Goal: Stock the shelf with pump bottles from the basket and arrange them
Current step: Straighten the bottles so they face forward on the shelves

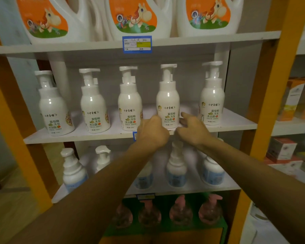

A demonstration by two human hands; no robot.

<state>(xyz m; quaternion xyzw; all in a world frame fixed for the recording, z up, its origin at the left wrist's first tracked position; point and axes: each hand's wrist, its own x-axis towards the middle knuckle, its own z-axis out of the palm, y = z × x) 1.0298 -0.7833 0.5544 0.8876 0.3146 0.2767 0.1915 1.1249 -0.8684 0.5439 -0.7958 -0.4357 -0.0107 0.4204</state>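
— Forearms fill the bottom of the view, both reaching up to the middle shelf (236, 123). What are the hands doing there?

— Both are at the base of the fourth pump bottle (168, 101) in a row of five white ones. The left hand (152, 132) is curled against its lower left side; the right hand (192, 126) sits at its lower right, fingers loosely bent and partly spread, forefinger stretched toward the label.

— Is either actually gripping it?

— The left looks wrapped on the bottle's foot, though its fingertips are hidden behind the knuckles, so I can't tell how tight the hold is. The right seems to touch or nearly touch; it isn't closed round anything.

— What could go wrong?

— The bottle is tall with a heavy-looking pump top, held only low down. A sideways shove could tip it into the fifth bottle (212, 95) or the third bottle (129, 103), both near. It also stands close to the shelf's front edge, so a pull forward could drop it.

— And the basket?

— Not in view.
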